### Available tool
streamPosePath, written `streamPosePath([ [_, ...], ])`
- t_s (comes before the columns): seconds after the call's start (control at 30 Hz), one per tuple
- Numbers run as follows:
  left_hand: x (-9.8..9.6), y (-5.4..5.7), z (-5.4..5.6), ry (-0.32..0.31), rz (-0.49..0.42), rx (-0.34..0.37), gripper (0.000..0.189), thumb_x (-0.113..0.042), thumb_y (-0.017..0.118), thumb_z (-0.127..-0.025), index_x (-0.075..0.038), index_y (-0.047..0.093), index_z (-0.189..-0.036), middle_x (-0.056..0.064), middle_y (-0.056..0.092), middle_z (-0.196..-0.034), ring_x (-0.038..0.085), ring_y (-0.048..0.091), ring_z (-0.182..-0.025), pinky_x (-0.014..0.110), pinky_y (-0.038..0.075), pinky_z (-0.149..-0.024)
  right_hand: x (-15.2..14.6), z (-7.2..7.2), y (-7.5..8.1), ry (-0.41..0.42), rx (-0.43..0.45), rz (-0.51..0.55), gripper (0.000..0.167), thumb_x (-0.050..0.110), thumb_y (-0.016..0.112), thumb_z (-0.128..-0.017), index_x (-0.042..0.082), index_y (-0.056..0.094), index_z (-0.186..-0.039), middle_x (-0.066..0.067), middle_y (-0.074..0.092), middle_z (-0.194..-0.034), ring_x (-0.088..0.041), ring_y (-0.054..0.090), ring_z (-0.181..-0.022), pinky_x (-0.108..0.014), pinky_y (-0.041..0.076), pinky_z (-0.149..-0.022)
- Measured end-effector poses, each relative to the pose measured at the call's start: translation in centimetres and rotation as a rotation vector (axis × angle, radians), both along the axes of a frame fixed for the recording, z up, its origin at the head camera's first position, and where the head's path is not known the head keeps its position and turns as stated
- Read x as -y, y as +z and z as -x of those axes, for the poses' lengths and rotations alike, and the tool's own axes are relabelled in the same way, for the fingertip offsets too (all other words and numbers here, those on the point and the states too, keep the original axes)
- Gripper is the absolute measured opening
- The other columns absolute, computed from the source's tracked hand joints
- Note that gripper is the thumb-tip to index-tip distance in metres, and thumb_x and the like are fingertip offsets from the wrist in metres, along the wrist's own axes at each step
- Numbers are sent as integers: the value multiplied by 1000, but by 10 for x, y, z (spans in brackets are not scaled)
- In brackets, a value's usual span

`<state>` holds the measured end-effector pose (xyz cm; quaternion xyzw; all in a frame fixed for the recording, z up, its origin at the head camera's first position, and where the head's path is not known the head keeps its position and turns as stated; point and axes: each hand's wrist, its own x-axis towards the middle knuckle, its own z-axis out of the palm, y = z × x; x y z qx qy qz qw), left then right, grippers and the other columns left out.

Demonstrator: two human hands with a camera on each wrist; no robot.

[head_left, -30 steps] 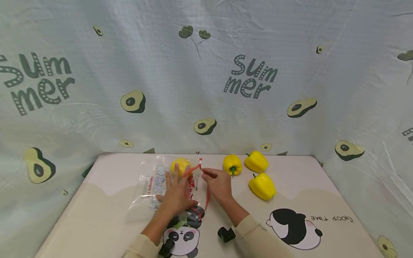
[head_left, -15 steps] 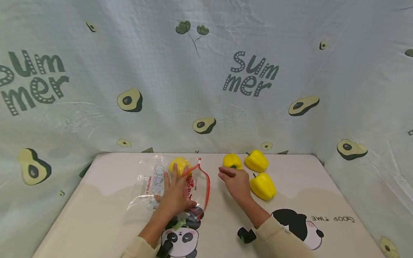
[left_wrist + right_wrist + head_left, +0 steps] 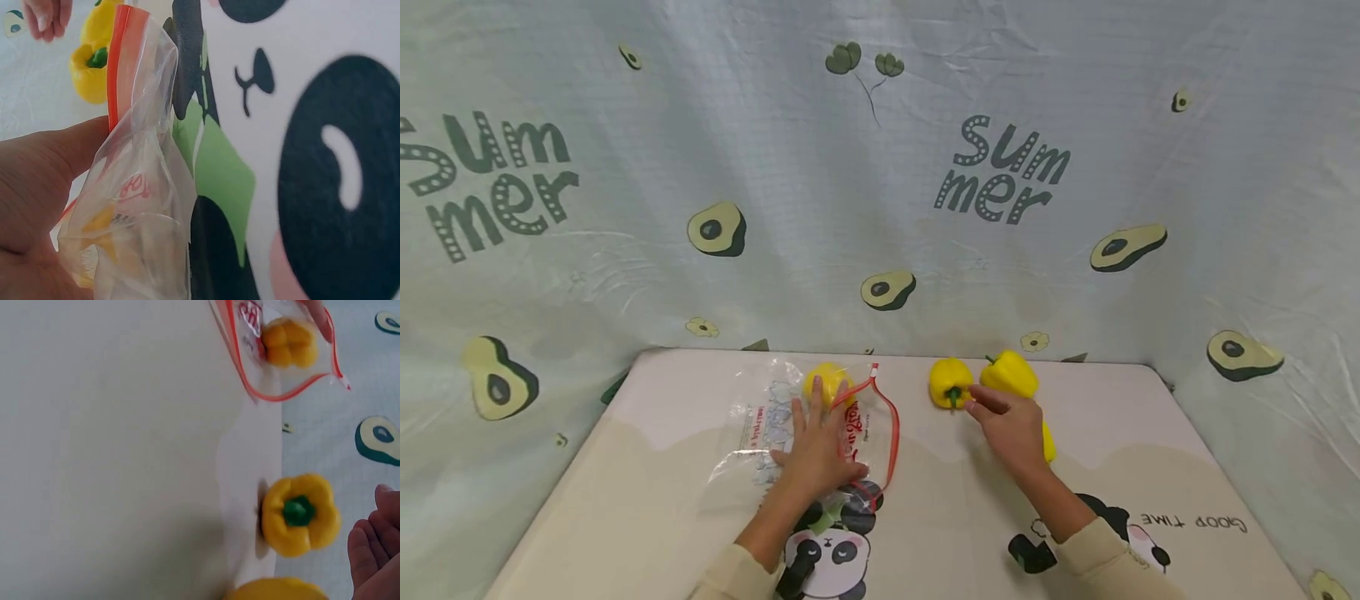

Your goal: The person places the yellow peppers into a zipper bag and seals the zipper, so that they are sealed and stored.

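Note:
My left hand (image 3: 816, 450) rests with spread fingers on a clear zip bag (image 3: 767, 429) with red print. The bag's red-edged mouth faces right and gapes, as the right wrist view shows. Inside lies one yellow bell pepper (image 3: 826, 379), partly behind my left fingers. My right hand (image 3: 1013, 429) holds nothing and hovers beside a yellow bell pepper (image 3: 948, 382) with a green stem; from the head view I cannot tell if the fingertips touch it. Behind that hand are a second loose pepper (image 3: 1011, 372) and a third (image 3: 1048, 443), mostly hidden by the hand.
The peppers and bag lie on a pale table mat (image 3: 640, 467) printed with pandas. A grey-green curtain (image 3: 805, 275) with avocado prints hangs directly behind the table's far edge. Dark wrist-worn devices sit under both forearms, the right one (image 3: 1032, 553) more visible.
My right hand has left the bag's mouth and moved right to the loose peppers. The left hand stays on the bag. The head view has shifted slightly.

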<state>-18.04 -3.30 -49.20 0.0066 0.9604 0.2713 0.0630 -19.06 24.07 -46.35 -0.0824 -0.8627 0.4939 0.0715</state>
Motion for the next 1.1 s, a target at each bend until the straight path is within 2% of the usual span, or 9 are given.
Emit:
streamPosePath([
  [0.2, -1, 0, 2, 8, -7, -5, 121, -36, 97, -69, -32, 26, -166, 8, -8, -178, 53, -3, -161, 98, 13, -93, -17, -4, 9, -36, -29, -65, 33, 15, 73, -98, 8, 73, -130, -12, 76, -127, -29, 74, -115, 0, 48, -82],
  [0.33, -1, 0, 2, 12, -10, -1, 120, -36, 97, -69, -31, 27, -166, 7, -9, -178, 53, -3, -161, 98, 13, -93, -27, -5, 12, -55, -12, -95, 35, 17, 73, -98, 9, 72, -132, -13, 75, -130, -31, 72, -119, 0, 49, -84],
  [0.47, -3, -1, 3, 21, 3, 3, 122, -37, 98, -68, -32, 26, -166, 7, -8, -178, 53, -2, -161, 98, 13, -93, -42, -3, 13, -48, 34, -156, 40, 19, 73, -98, 9, 69, -137, -15, 70, -138, -35, 65, -132, -27, 56, -104],
  [0.57, -6, -2, 5, 27, 15, 6, 124, -38, 98, -67, -34, 23, -167, 6, -8, -178, 52, -1, -161, 98, 14, -93, -56, 0, 15, 1, 112, -224, 49, 25, 72, -99, 10, 63, -144, -20, 59, -151, -43, 54, -142, -53, 47, -115],
  [0.67, -7, -3, 5, 30, 21, 2, 124, -38, 98, -67, -34, 23, -167, 6, -7, -178, 52, 0, -161, 98, 14, -93, -70, 4, 18, 76, 226, -277, 64, 36, 71, -98, 11, 51, -154, -25, 43, -162, -51, 40, -149, -66, 39, -118],
  [0.77, -9, -3, 5, 27, 18, 1, 124, -38, 98, -67, -34, 23, -166, 5, -7, -179, 52, 0, -161, 98, 14, -93, -85, 4, 18, 136, 347, -264, 82, 41, 73, -96, 9, 36, -162, -27, 29, -168, -56, 28, -151, -73, 32, -118],
  [0.9, -10, -1, 5, 28, 18, -1, 124, -37, 98, -67, -33, 24, -167, 6, -6, -179, 52, 1, -161, 98, 14, -94, -99, 1, 13, 175, 468, -169, 99, 35, 77, -92, 3, 19, -165, -30, 18, -170, -56, 18, -154, -76, 22, -120],
  [1.0, -9, 1, 4, 38, 21, 1, 124, -36, 98, -67, -33, 24, -167, 6, -7, -178, 52, 1, -161, 98, 14, -94, -103, -1, 7, 176, 501, -99, 105, 29, 81, -88, -1, 15, -164, -33, 17, -169, -55, 19, -154, -74, 21, -122],
  [1.1, -8, 0, 4, 40, 18, 5, 123, -36, 98, -68, -32, 24, -167, 6, -7, -178, 52, 1, -161, 98, 14, -94, -101, -5, 2, 170, 490, -68, 105, 24, 84, -86, -3, 17, -162, -34, 21, -167, -54, 25, -152, -71, 24, -123],
])
